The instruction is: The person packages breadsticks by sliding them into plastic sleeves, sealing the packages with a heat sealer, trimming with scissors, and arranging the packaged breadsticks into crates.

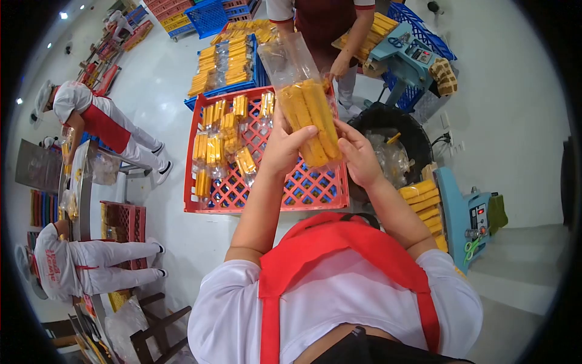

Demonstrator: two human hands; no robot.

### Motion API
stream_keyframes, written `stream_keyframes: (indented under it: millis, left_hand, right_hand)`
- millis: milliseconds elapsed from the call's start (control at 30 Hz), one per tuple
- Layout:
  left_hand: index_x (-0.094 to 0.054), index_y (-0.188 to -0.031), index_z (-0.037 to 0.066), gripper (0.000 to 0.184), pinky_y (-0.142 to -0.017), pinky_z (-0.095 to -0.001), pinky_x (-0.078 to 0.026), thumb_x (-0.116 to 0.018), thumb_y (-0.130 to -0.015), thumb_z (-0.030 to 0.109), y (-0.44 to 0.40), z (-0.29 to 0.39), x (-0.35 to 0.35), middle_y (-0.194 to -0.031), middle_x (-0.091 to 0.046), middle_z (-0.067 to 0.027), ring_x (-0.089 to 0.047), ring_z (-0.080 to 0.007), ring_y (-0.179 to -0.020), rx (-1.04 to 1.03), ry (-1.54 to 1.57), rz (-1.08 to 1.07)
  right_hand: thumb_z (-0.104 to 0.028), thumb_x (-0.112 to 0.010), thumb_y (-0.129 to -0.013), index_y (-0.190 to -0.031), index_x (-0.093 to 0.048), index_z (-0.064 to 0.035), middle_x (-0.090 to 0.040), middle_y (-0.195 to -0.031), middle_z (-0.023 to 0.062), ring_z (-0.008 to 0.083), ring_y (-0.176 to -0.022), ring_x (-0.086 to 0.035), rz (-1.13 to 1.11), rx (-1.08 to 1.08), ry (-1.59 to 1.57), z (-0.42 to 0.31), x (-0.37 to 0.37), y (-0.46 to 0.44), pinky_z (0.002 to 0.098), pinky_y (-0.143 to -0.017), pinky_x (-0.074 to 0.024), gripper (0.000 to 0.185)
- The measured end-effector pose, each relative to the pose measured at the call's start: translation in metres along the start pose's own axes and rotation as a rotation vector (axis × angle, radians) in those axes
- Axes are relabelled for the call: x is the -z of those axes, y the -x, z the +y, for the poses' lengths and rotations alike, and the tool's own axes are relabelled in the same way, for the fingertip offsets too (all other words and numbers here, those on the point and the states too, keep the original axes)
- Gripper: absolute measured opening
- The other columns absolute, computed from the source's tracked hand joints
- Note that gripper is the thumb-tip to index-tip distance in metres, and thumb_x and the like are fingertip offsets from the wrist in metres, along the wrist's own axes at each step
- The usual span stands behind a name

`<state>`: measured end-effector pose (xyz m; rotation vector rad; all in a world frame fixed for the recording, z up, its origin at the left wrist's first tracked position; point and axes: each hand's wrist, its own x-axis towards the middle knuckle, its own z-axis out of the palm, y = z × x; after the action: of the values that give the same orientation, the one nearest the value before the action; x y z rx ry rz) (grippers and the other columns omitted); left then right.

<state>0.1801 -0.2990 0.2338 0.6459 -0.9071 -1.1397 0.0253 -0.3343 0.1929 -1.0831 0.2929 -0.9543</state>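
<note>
Between my hands is a clear plastic bag (310,121) of long yellow-orange sticks, its unfilled end pointing up and away from me. My left hand (286,141) grips the bag's left side, the thumb lying across the front. On the lower right side, my right hand (359,151) holds it with fingers and thumb. Below the bag stands a red plastic crate (267,203) with lattice walls. Several smaller filled packets (215,148) lie in it, mostly toward its left side.
Opposite me stands a co-worker (321,36) beside a teal sealing machine (409,57). A black bin (418,142) with plastic scraps is at right, near a second teal machine (464,212) with green scissors (471,247). Blue crates (260,76) hold more packets. Two co-workers (91,115) work at left.
</note>
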Motion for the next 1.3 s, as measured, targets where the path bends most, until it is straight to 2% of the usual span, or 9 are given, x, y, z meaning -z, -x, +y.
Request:
stream_keyframes:
  millis: [367,467,533,567,733,867,1000,1100,1300]
  left_hand:
    - [-0.019,-0.132,0.009,0.059,-0.091,-0.0334,-0.037,-0.051,-0.082,0.014,-0.003,-0.020,0.013,-0.123,-0.038,-0.0093,-0.041,-0.0209,-0.112,0.117,0.529,-0.145]
    - [-0.011,-0.134,0.010,0.060,-0.092,-0.0336,-0.036,-0.046,-0.085,0.014,-0.002,-0.019,0.008,-0.126,-0.035,-0.0098,-0.037,-0.0198,-0.115,0.034,0.124,0.056]
    - [-0.005,-0.134,0.012,0.063,-0.091,-0.0341,-0.037,-0.045,-0.085,0.018,0.003,-0.035,0.010,-0.128,-0.032,-0.0093,-0.038,-0.0202,-0.115,0.075,0.080,0.006]
    - [-0.005,-0.134,0.012,0.063,-0.091,-0.0341,-0.037,-0.045,-0.085,0.018,0.008,-0.040,0.011,-0.128,-0.032,-0.0093,-0.038,-0.0202,-0.115,0.069,0.077,0.032]
    - [-0.035,-0.126,0.008,0.055,-0.084,-0.0409,-0.044,-0.036,-0.084,0.044,0.046,-0.033,0.017,-0.115,-0.048,-0.0186,-0.048,-0.0320,-0.103,0.532,1.064,-0.002]
    - [-0.025,-0.130,0.010,0.068,-0.077,-0.0544,-0.044,-0.033,-0.081,0.055,0.057,-0.038,0.025,-0.127,-0.028,-0.0285,-0.040,-0.0449,-0.107,0.579,1.368,-0.297]
    - [-0.020,-0.132,0.011,0.078,-0.081,-0.0585,-0.038,-0.032,-0.076,0.064,0.069,-0.042,0.045,-0.132,-0.021,-0.0246,-0.033,-0.0461,-0.113,0.587,1.385,-0.377]
    - [-0.022,-0.130,0.004,0.086,-0.084,-0.0576,-0.037,-0.036,-0.073,0.068,0.080,-0.031,0.060,-0.131,-0.024,-0.0229,-0.035,-0.0424,-0.113,0.438,0.909,0.092]
    - [-0.040,-0.118,0.003,0.064,-0.089,-0.0441,-0.039,-0.029,-0.083,0.055,0.090,-0.026,0.094,-0.119,-0.045,-0.0155,-0.044,-0.0305,-0.109,0.171,0.555,0.318]
  right_hand:
    - [-0.004,-0.045,-0.084,-0.131,-0.018,-0.0003,-0.038,-0.125,0.0099,0.0149,-0.112,-0.039,-0.008,-0.100,-0.162,-0.009,-0.012,-0.004,0.0280,-0.094,-0.0307,0.054]
    - [-0.009,-0.053,-0.080,-0.130,-0.025,-0.0025,-0.038,-0.125,0.0133,0.0202,-0.112,-0.041,0.035,0.041,0.087,-0.017,-0.013,0.001,0.0310,-0.093,-0.0321,0.057]
    - [-0.014,-0.061,-0.073,-0.127,-0.033,-0.0044,-0.038,-0.125,0.0180,0.0277,-0.112,-0.041,0.079,0.300,1.222,-0.021,-0.014,0.007,0.0342,-0.092,-0.0328,0.061]
    - [-0.018,-0.066,-0.067,-0.123,-0.040,-0.0049,-0.040,-0.122,0.0210,0.0330,-0.113,-0.040,0.049,0.327,1.239,-0.020,-0.018,0.011,0.0359,-0.093,-0.0323,0.063]
    - [-0.016,-0.066,-0.067,-0.120,-0.042,-0.0002,-0.040,-0.123,0.0186,0.0276,-0.117,-0.037,0.007,0.317,1.187,-0.053,-0.021,0.002,0.0349,-0.096,-0.0291,0.060]
    - [-0.014,-0.064,-0.071,-0.109,-0.048,0.0020,-0.053,-0.103,0.0124,0.0200,-0.096,-0.050,0.078,0.103,0.975,-0.049,0.016,-0.049,0.0292,-0.083,-0.0387,0.044]
    - [-0.013,-0.059,-0.076,-0.088,-0.055,0.0005,-0.055,-0.072,0.0004,0.0070,-0.063,-0.051,-0.096,-0.169,0.592,-0.048,0.023,-0.053,0.0196,-0.060,-0.0404,0.018]
    - [-0.012,-0.058,-0.078,-0.080,-0.055,-0.0007,-0.055,-0.066,0.0008,0.0060,-0.056,-0.049,0.056,-0.183,0.550,-0.043,0.020,-0.046,0.0181,-0.054,-0.0389,0.012]
    - [-0.012,-0.056,-0.080,-0.099,-0.052,0.0047,-0.058,-0.081,0.0087,0.0098,-0.064,-0.054,0.022,-0.359,0.163,-0.064,-0.020,-0.017,0.0205,-0.057,-0.0445,0.026]
